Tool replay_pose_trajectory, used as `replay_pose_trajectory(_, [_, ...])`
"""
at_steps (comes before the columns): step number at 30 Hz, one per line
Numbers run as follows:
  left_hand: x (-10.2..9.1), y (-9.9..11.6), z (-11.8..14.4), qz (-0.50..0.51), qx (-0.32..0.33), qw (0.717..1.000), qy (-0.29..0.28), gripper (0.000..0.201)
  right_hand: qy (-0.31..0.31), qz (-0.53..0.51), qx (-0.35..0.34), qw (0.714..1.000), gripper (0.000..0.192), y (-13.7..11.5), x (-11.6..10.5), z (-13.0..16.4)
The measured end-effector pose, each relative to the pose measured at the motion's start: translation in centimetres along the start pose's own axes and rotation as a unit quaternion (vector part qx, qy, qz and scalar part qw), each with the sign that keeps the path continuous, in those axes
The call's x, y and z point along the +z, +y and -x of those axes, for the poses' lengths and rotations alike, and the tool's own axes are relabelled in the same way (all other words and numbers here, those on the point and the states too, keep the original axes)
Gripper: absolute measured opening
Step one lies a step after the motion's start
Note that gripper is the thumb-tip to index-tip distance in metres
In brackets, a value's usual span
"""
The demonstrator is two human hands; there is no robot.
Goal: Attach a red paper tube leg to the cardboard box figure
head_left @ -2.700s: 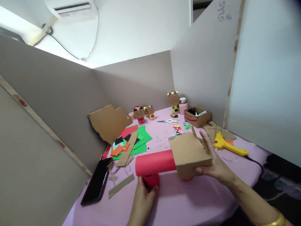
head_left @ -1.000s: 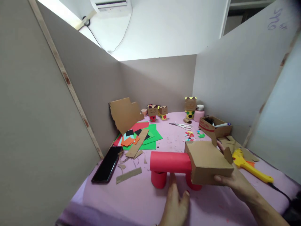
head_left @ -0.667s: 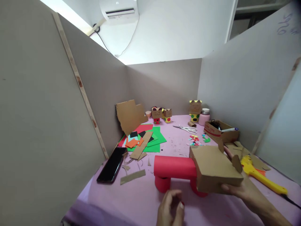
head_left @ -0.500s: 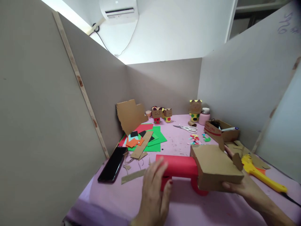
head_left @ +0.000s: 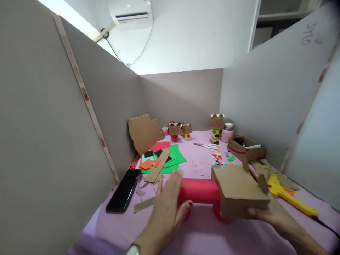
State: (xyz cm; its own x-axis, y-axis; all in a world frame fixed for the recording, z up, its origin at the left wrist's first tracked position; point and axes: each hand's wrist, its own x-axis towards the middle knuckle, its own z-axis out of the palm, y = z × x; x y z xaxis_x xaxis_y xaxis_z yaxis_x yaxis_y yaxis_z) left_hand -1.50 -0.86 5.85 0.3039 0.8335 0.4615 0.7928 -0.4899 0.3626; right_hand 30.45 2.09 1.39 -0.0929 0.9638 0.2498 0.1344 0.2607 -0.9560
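Observation:
A paper figure stands on the pink table (head_left: 207, 237): a red paper tube (head_left: 199, 190) lies across short red roll legs (head_left: 221, 215), with a brown cardboard box head (head_left: 237, 190) bearing two small ears at its right end. My left hand (head_left: 167, 207) lies flat against the tube's left end, fingers spread, thumb under the tube. My right hand (head_left: 268, 214) cups the cardboard box from below and behind.
A black phone (head_left: 120, 194) and cardboard strips (head_left: 145, 204) lie left. Coloured paper sheets (head_left: 164, 157), a cardboard sheet (head_left: 143, 131), small paper figures (head_left: 175, 131), scissors (head_left: 211, 146), a pink jar (head_left: 227, 132), a cardboard box with a pen (head_left: 245, 148) and a yellow glue gun (head_left: 288, 196) lie around. Grey partitions wall the table.
My left hand rose from below the figure and came to rest against the red tube's left end. My right hand kept its hold on the cardboard box. The view shifted slightly.

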Motion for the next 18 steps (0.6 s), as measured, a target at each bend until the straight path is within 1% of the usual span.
replay_pose_trajectory(1, [-0.3, -0.9, 0.4, 0.043, -0.041, 0.997, 0.043, 0.059, -0.004, -0.007, -0.001, 1.000, 0.121, 0.1, -0.1, -0.1])
replay_pose_trajectory(2, [-0.6, -1.9, 0.8, 0.095, -0.087, 0.989, 0.075, 0.055, -0.008, -0.012, -0.004, 1.000, 0.122, 0.2, -0.1, -0.2])
replay_pose_trajectory(3, [-0.8, -2.9, 1.2, 0.145, -0.122, 0.978, 0.091, 0.050, -0.009, -0.014, -0.006, 1.000, 0.122, 0.3, -0.1, -0.2])
replay_pose_trajectory(4, [-0.9, -3.8, 1.5, 0.160, -0.136, 0.974, 0.086, 0.045, -0.009, -0.016, -0.008, 1.000, 0.122, 0.3, -0.1, -0.3])
replay_pose_trajectory(5, [-0.9, -4.6, 1.7, 0.174, -0.134, 0.973, 0.071, 0.041, -0.008, -0.018, -0.007, 1.000, 0.122, 0.3, 0.0, -0.3])
replay_pose_trajectory(7, [-0.7, -5.7, 1.9, 0.190, -0.107, 0.975, 0.034, 0.040, -0.004, -0.024, -0.002, 1.000, 0.120, 0.0, 0.2, -0.2])
replay_pose_trajectory(8, [-0.4, -6.0, 1.9, 0.199, -0.091, 0.976, 0.016, 0.042, -0.003, -0.028, -0.002, 1.000, 0.118, -0.3, 0.3, -0.1])
replay_pose_trajectory(10, [0.2, -6.2, 1.6, 0.214, -0.069, 0.974, -0.012, 0.046, 0.003, -0.033, -0.001, 0.999, 0.115, -0.7, 0.6, 0.1])
replay_pose_trajectory(13, [1.2, -5.6, 0.9, 0.232, -0.057, 0.970, -0.032, 0.041, 0.013, -0.031, 0.009, 0.999, 0.115, -1.0, 0.7, 0.3])
replay_pose_trajectory(15, [1.8, -5.1, 0.6, 0.243, -0.063, 0.968, -0.024, 0.041, 0.015, -0.034, 0.016, 0.999, 0.116, -0.9, 0.6, 0.4])
replay_pose_trajectory(18, [2.6, -4.5, 0.5, 0.263, -0.076, 0.962, 0.003, 0.038, 0.021, -0.040, 0.019, 0.999, 0.116, -0.7, 0.7, 0.4])
